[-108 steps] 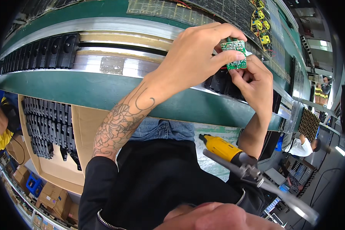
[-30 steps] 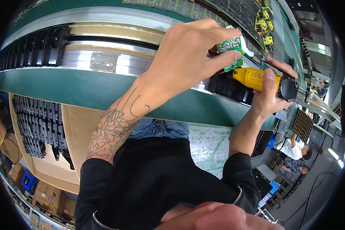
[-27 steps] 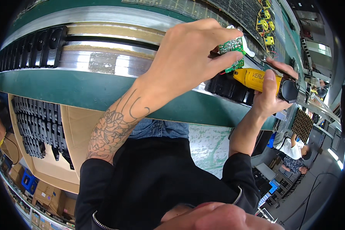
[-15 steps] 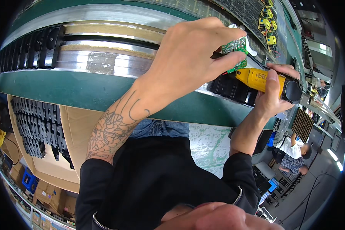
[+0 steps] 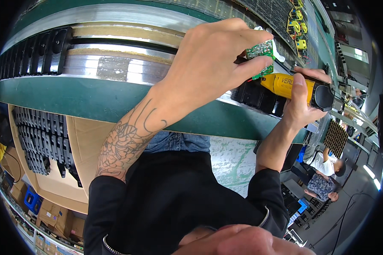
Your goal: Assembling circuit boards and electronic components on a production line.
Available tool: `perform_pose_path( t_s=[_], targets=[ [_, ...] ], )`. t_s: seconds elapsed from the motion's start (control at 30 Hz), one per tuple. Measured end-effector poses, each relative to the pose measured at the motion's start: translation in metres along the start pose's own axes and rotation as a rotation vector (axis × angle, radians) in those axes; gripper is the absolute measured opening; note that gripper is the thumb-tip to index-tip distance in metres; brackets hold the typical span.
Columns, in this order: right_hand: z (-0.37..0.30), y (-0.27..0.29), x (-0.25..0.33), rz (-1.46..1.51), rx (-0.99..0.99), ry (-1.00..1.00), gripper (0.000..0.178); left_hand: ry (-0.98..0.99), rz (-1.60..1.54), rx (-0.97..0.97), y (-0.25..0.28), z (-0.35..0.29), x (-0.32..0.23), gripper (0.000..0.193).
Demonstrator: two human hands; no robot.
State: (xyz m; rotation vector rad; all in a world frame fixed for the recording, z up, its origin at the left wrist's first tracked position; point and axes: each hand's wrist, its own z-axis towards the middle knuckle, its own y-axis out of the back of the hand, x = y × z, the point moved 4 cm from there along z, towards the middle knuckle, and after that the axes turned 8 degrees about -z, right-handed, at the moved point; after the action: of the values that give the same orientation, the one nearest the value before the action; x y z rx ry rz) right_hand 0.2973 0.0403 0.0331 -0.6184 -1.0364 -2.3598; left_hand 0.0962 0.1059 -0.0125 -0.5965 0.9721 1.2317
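Note:
My left hand (image 5: 215,59) pinches a small green circuit board (image 5: 261,52) between thumb and fingers, its soldered face turned toward me. Wrapped in my right hand (image 5: 301,95) is a yellow handheld tool with a black end cap (image 5: 281,86). The tool's narrow tip meets the board's lower edge by my left thumb; whether they touch I cannot tell. Beneath the tool, black plastic housings (image 5: 259,98) sit on the metal rail. My left hand hides part of the board and whatever lies behind it.
Black housings (image 5: 34,53) stand in a row on the rail at left. A dark conveyor belt (image 5: 270,19) carries yellow components (image 5: 296,27) at the far right. Below the green bench edge (image 5: 93,100), a cardboard box (image 5: 87,144) holds stacked black parts. Other people (image 5: 323,165) are at right.
My right hand and the yellow tool have shifted slightly left and up. My left hand and the circuit board stay nearly still. A person in the background at right has moved.

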Motion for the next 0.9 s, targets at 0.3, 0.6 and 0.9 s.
perform_pose_path(
  t_s=[0.3, 0.6, 0.9],
  targets=[
    [-0.002, -0.002, 0.006, 0.097, -0.096, -0.083, 0.027, -0.025, 0.001, -0.018, -0.002, 0.0, 0.0, 0.03],
    [0.003, -0.001, 0.013, 0.068, -0.1, -0.048, 0.03, -0.017, 0.003, -0.002, 0.001, 0.0, -0.001, 0.033],
    [-0.035, 0.047, 0.026, 0.401, 0.123, 0.211, 0.032, 0.017, 0.069, 0.036, 0.003, 0.017, -0.005, 0.035]
  ],
)
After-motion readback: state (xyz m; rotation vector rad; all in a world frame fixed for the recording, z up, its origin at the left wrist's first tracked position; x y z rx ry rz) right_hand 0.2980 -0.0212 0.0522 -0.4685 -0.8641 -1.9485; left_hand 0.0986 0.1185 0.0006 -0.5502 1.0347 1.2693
